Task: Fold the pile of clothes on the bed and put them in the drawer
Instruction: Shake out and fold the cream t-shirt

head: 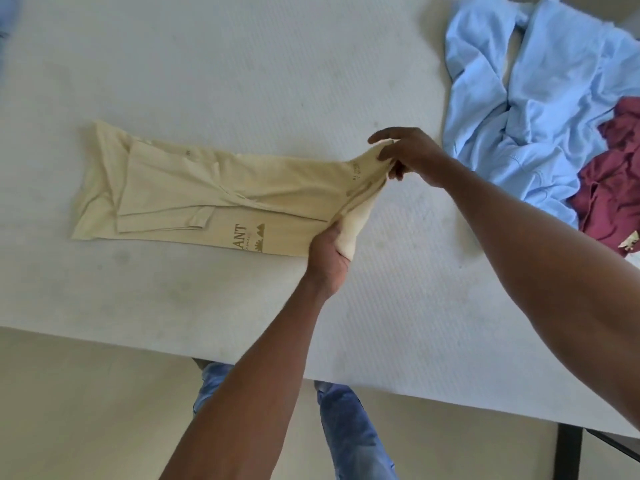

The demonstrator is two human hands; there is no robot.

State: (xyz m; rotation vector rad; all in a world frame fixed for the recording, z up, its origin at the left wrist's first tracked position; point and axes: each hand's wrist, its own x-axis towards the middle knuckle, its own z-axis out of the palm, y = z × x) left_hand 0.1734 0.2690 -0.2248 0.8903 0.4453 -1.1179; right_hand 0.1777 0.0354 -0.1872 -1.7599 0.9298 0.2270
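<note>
Right hand (pixel 408 152): thumb and fingers are closed in a pinch on the far corner of the raised end of the cream T-shirt (pixel 194 199). The index finger extends forward over the fabric; the remaining fingers curl under it. The corner is lifted clear of the mattress (pixel 242 74).

Left hand (pixel 329 258): fingers are curled around the near corner of the same raised end, with a fold of cloth bunched in the palm. The two hands sit close together, the left nearer the person, the right farther away, and the cloth is gathered between them.

Cream T-shirt: already folded lengthwise into a long band. It extends away from both hands to the left and lies flat on the mattress. Printed lettering shows on the near layer just left of the left hand. A folded sleeve lies on top near the middle of the band.

Light blue garment (pixel 526 98): crumpled on the mattress just beyond and to the right of the right hand, not touching it.

Maroon garment (pixel 609 188): bunched against the blue one, farther right, above the right forearm.

Below the arms, the mattress edge, the person's jeans (pixel 349 431) and a pale floor (pixel 86 403) are visible.
</note>
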